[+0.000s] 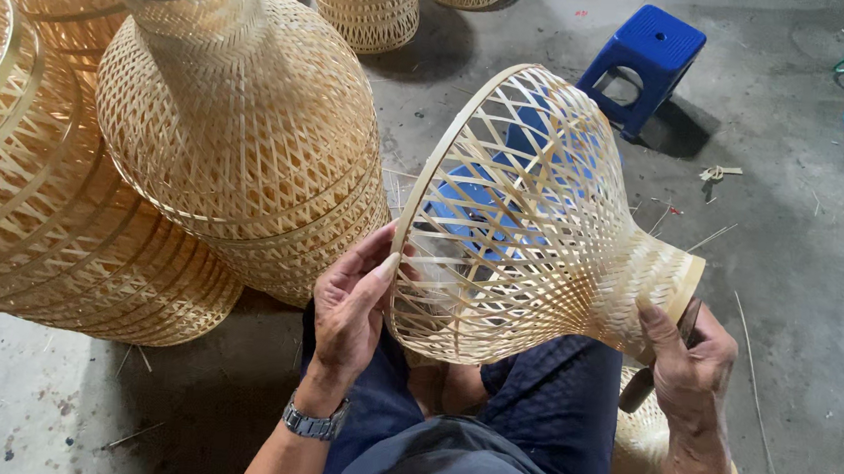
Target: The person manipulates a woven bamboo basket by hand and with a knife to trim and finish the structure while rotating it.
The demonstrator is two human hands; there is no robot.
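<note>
No packages, labels, signs or screens show anywhere in this view.

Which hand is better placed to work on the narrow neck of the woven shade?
The right hand, probably: it already touches the neck of the woven shade. The left hand grips the wide rim.
</note>
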